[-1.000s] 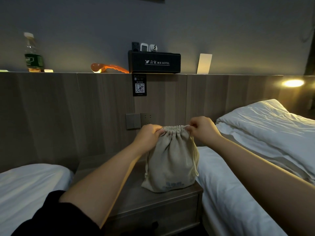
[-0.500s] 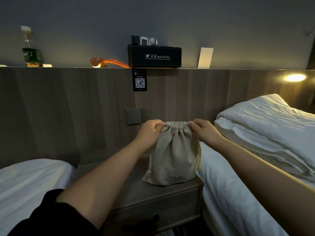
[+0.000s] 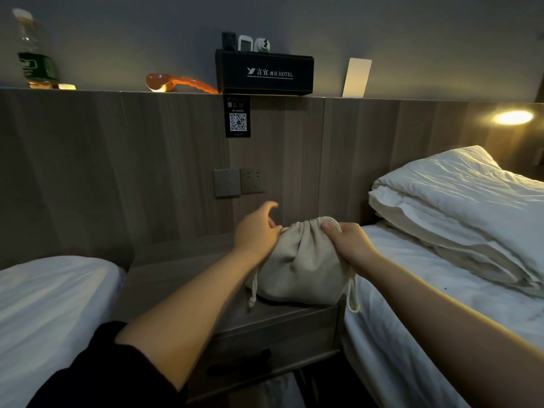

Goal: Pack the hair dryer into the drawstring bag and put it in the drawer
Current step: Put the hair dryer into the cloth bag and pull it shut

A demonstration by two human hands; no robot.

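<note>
A beige drawstring bag (image 3: 297, 269) lies slumped on the wooden nightstand (image 3: 176, 278) between two beds, its mouth cinched tight and its cords hanging over the front edge. My right hand (image 3: 347, 240) grips the gathered top of the bag. My left hand (image 3: 256, 231) rests against the bag's left side with its fingers spread and lifted. The hair dryer is not visible; the bag bulges as if full. The nightstand's drawer front (image 3: 273, 343) with a dark handle sits below, closed.
White beds flank the nightstand, the left bed (image 3: 50, 313) and the right bed (image 3: 412, 334) with a folded duvet (image 3: 459, 207). A wall switch and socket (image 3: 238, 182) sit behind the bag. The headboard ledge holds a bottle (image 3: 35, 54), an orange object (image 3: 176, 83) and a black hotel box (image 3: 265, 72).
The bag has dropped from upright to slumped on the nightstand. My left hand let go of the bag's top and opened; my right hand still holds it.
</note>
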